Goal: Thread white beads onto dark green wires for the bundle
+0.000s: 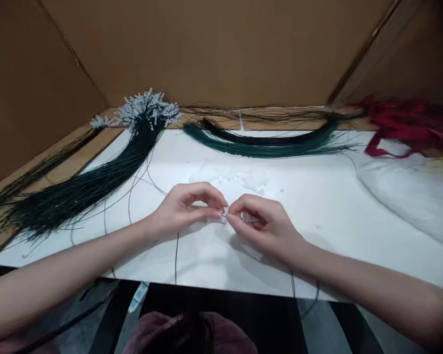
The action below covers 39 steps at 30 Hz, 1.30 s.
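Cardboard walls box in a white tabletop [354, 206]. Dead centre, the left hand [186, 209] and right hand [266, 226] meet fingertip to fingertip. Both are pinched shut on a thin dark wire [176, 255] that trails off toward 6 o'clock. Might be a tiny clear bead in the pinch too, honestly too small to tell. A white-tipped wire bundle [96, 182] lies at 10 o'clock, a green bundle [266, 145] at 12, and red ribbon [409, 123] at 2.
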### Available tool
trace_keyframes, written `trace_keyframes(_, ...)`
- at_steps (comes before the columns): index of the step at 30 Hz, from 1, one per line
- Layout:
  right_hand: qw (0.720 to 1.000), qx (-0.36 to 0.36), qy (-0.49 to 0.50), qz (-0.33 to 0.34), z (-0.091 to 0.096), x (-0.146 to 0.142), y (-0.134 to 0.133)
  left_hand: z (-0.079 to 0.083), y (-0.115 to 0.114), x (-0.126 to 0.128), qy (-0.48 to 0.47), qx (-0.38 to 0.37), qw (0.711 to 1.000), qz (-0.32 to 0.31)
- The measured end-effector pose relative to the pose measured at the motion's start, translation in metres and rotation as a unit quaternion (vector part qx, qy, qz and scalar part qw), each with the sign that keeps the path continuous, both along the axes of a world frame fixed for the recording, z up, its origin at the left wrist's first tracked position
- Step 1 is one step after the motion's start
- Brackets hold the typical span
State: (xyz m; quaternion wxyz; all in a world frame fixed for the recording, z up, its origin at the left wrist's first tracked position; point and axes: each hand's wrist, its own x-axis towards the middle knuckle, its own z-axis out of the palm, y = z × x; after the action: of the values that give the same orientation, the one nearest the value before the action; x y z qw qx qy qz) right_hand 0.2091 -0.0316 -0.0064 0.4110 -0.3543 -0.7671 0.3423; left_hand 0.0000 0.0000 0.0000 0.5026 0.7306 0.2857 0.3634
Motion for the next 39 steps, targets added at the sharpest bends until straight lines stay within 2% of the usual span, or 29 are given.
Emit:
trace_keyframes(6, 0.999, -0.028, 0.002, -0.022, -0.0033, -0.0018, 0.0039, 0.0003, 0.0043, 0.0026, 0.024, 0.034, 0.999, 0.001)
trace_keyframes(17, 0.998, -0.051, 0.009, -0.027, -0.0033, -0.0032, 0.0019, -0.0031, 0.0045, 0.0019, -0.013, -0.019, 1.000, -0.004)
trace_keyframes(39, 0.999, -0.044, -0.006, -0.030, -0.0057, -0.0029, 0.0035, -0.0050, 0.0052, 0.0027, -0.017, -0.014, 1.000, -0.006)
